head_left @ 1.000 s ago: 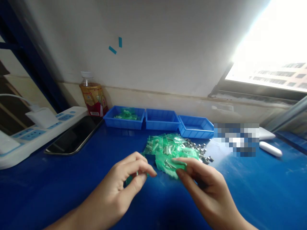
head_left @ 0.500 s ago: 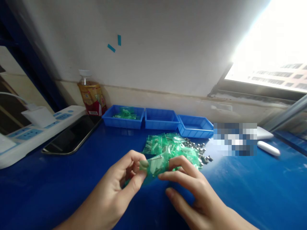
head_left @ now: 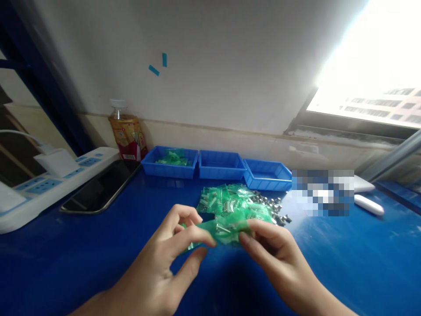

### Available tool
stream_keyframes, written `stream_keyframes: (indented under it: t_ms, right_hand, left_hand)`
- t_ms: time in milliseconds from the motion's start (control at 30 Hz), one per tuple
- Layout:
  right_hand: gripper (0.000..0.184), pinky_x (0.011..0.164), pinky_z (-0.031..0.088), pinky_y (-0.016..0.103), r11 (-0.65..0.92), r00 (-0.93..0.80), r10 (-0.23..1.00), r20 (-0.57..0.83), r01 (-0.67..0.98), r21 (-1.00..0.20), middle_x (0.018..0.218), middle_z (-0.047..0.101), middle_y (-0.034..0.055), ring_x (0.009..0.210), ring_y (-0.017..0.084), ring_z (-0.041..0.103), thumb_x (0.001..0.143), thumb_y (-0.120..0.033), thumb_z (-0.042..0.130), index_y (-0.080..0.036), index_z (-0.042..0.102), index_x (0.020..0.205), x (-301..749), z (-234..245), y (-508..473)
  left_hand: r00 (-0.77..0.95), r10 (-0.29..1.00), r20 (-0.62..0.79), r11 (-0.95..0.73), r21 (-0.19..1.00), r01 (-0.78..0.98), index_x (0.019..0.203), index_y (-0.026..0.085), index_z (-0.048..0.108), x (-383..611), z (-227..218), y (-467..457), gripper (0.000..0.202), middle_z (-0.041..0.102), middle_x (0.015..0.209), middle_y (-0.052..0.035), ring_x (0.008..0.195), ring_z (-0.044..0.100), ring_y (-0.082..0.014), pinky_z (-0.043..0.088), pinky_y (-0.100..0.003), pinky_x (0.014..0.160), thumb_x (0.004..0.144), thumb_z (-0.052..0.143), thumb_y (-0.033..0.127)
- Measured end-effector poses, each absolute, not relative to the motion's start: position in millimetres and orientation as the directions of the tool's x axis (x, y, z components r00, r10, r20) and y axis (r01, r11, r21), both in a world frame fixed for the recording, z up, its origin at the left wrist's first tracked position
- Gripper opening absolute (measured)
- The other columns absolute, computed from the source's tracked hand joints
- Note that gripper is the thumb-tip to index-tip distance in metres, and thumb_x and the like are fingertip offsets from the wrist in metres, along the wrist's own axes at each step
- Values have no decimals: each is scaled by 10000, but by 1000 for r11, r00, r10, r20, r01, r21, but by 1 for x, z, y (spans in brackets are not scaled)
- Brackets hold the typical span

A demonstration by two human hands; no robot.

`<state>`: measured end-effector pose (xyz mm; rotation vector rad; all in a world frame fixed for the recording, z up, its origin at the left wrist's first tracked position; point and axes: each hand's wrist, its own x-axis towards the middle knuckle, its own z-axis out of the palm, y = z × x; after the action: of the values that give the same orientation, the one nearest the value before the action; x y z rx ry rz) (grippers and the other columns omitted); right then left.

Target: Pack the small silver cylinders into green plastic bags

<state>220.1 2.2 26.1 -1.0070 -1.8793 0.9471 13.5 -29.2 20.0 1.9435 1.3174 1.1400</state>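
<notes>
A translucent green plastic bag (head_left: 225,229) with a pale, slim metal-looking piece inside is stretched between my hands above the table. My right hand (head_left: 279,250) pinches its right end between thumb and fingers. At the left end, my left hand (head_left: 174,254) has the bag between its index finger and the fingers behind, with the thumb hanging apart below. More green shows behind those left fingers, partly hidden. Just beyond the hands lies a pile of similar green bags (head_left: 226,197), and small shiny metal pieces (head_left: 274,208) are scattered at its right side.
Three blue trays line the wall: the left tray (head_left: 167,172) holds green bags, then come the middle tray (head_left: 221,173) and right tray (head_left: 268,182). A phone (head_left: 101,186), power strip (head_left: 39,188) and bottle (head_left: 127,134) stand left. A white oblong object (head_left: 369,205) lies right.
My right thumb has closed onto the bag's right end, where it was apart before. My left thumb has come off the bag and dropped lower. The bag has shifted slightly right.
</notes>
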Motion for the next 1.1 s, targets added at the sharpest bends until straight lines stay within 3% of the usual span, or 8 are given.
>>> stream_keyframes:
  t_ms: [133, 233, 333, 600, 733, 867, 967, 1100]
  right_hand:
    - [218, 443, 292, 208, 767, -494, 637, 592, 337, -545, 535, 451, -25, 458, 80, 399, 881, -137, 483, -161, 697, 915, 221, 28, 1]
    - [291, 441, 280, 214, 864, -610, 503, 611, 345, -367, 521, 420, -32, 445, 82, 369, 900, -127, 452, -175, 701, 1042, 223, 27, 2]
    - [336, 463, 300, 214, 890, -688, 455, 565, 329, -316, 536, 439, -24, 467, 90, 371, 913, -126, 411, -194, 693, 1084, 225, 24, 3]
    - [374, 487, 357, 221, 827, -747, 519, 416, 315, -466, 561, 521, 3, 507, 107, 456, 831, -74, 427, -210, 706, 1040, 225, 33, -2]
    - [235, 594, 473, 228, 631, -658, 681, 323, 302, -715, 683, 633, 41, 637, 136, 577, 881, -280, 520, -218, 715, 998, 228, 33, -5]
    - [505, 651, 505, 262, 257, -561, 823, 92, 222, -941, 714, 636, 47, 695, 157, 597, 877, -602, 429, -187, 700, 785, 232, 25, -5]
    - [523, 594, 466, 223, 19, -491, 868, -73, 180, -983, 646, 569, 23, 636, 127, 545, 852, -616, 469, -153, 656, 696, 228, 19, -2]
    - [396, 512, 374, 182, 50, -439, 897, -47, 208, -977, 597, 453, -25, 563, 84, 430, 835, -522, 566, -150, 634, 716, 220, 22, 3]
  left_hand:
    - [159, 987, 2, -36, 976, 214, 939, 214, 636, 10, 19, -23, 270, 569, 897, -36, 813, 536, -166, 466, -265, 747, 898, 481, 431]
    - [205, 962, -181, 196, 979, -55, 989, 191, 615, 9, 15, -21, 394, 584, 850, -35, 815, 545, -178, 467, -286, 743, 918, 396, 512]
    - [261, 938, -228, 252, 966, -60, 936, 180, 611, 10, 14, -21, 307, 580, 828, -15, 780, 532, -152, 449, -251, 711, 851, 562, 470]
    - [67, 997, -31, 29, 999, 24, 862, 199, 553, 11, 26, -14, 220, 532, 737, 17, 696, 511, -119, 437, -201, 630, 804, 647, 389]
    - [184, 976, 113, -132, 987, 92, 820, 203, 550, 9, 26, -19, 154, 558, 788, -7, 726, 549, -125, 458, -206, 654, 870, 571, 347]
    - [367, 838, 405, -510, 819, 263, 783, 237, 638, 9, 25, -34, 146, 593, 940, -34, 854, 575, -148, 465, -240, 810, 888, 537, 240]
    - [433, 746, 506, -663, 623, 414, 771, 278, 690, 10, 25, -42, 220, 576, 1047, -35, 943, 554, -164, 444, -256, 898, 870, 533, 160]
    - [435, 742, 510, -670, 540, 510, 852, 309, 713, 9, 21, -39, 292, 517, 1147, -43, 1020, 525, -180, 443, -272, 927, 843, 509, 101]
